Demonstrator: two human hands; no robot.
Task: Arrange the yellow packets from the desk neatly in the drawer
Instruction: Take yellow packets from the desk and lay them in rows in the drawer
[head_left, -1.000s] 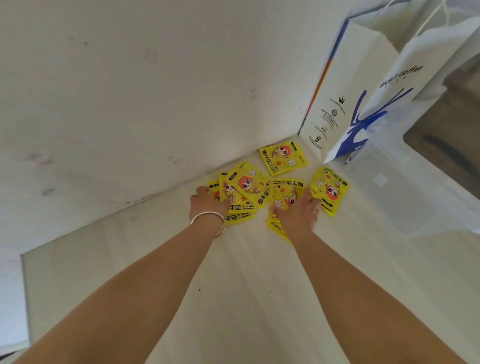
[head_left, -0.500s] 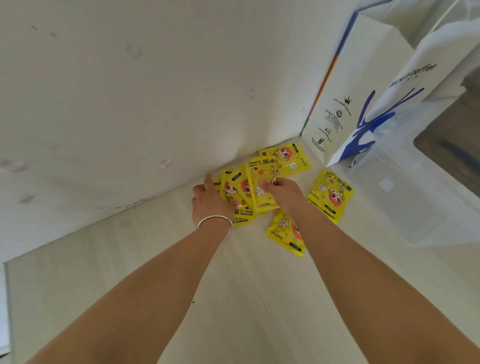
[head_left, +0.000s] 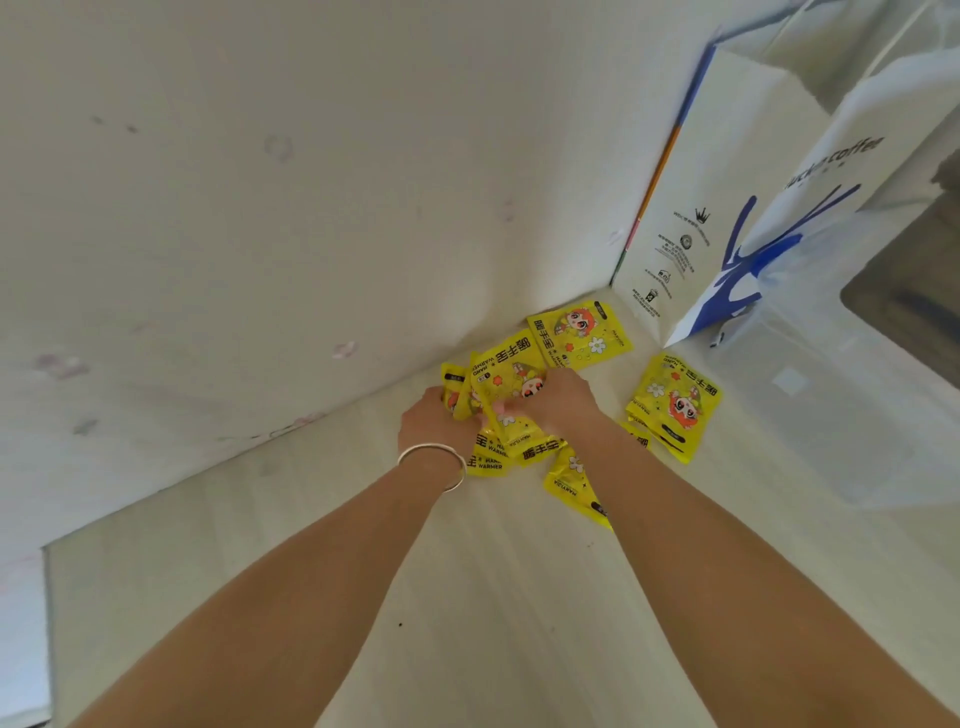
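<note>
Item: yellow packets (head_left: 511, 371) on the desk (head_left: 467, 597) — we are seeing the left hand (head_left: 431, 423) and right hand (head_left: 563, 400) gripping one bunch between their fingers, apparently pinched; loose packets are lying just beyond and beside the right fingers.

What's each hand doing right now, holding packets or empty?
Left hand: fingers curled round a bunch of yellow packets, holding them.
Right hand: pinching one yellow packet against that bunch.
</note>
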